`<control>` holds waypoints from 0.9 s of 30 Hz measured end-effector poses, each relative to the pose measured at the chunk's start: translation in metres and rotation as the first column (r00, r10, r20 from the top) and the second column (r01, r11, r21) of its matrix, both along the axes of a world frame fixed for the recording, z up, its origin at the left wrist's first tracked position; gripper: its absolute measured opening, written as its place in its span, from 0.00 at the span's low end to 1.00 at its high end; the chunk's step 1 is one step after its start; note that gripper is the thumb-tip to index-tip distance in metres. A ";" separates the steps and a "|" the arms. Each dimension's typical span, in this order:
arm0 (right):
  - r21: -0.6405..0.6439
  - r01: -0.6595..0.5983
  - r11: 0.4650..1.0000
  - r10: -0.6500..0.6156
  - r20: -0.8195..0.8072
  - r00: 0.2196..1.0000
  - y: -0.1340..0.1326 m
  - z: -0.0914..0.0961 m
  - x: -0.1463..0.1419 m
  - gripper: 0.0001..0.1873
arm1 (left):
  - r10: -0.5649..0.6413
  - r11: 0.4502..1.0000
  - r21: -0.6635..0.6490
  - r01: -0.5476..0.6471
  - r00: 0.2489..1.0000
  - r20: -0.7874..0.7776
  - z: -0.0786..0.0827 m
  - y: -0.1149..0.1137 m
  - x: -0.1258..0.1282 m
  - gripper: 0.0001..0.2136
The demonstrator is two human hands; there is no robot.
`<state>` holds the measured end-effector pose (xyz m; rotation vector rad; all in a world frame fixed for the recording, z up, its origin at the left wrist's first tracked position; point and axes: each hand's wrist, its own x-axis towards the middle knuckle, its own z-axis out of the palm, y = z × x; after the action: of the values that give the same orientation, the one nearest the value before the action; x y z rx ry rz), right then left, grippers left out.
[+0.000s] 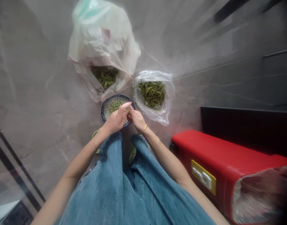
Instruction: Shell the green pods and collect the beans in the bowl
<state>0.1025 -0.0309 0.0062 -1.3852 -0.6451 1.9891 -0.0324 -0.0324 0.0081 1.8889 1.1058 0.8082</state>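
Observation:
My left hand (pixel 116 119) and my right hand (pixel 136 118) meet over the right side of a blue-rimmed bowl (pixel 103 107). Both are closed, fingertips pinched together on a green bean pod, of which only a sliver shows between the fingers. Shelled green beans (pixel 115 105) lie in the bowl. Just right of my right hand, a clear plastic bag (pixel 169 93) stands open with green bean pods (pixel 152 93) inside. Beyond the bowl, a larger white plastic bag (pixel 98 40) gapes toward me, more green pods (pixel 106 76) in its opening. A gold bangle (pixel 143 128) circles my right wrist.
Everything stands on a grey marbled floor (pixel 51 78). My knees in blue jeans (pixel 106 181) and green footwear (pixel 132 155) are close below the bowl. A red box-shaped object (pixel 211 150) with a yellow label flanks my right arm, beside a black panel (pixel 246 131).

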 end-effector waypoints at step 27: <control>0.278 -0.355 0.893 0.375 -0.023 0.927 0.002 0.002 0.021 0.30 | 0.083 0.900 -0.434 0.053 0.954 0.287 0.006 -0.004 -0.008 0.18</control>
<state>0.1239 -0.0293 0.0087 -1.0756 -1.1654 2.1273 -0.0406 -0.0364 0.0139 1.3332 1.0102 0.7494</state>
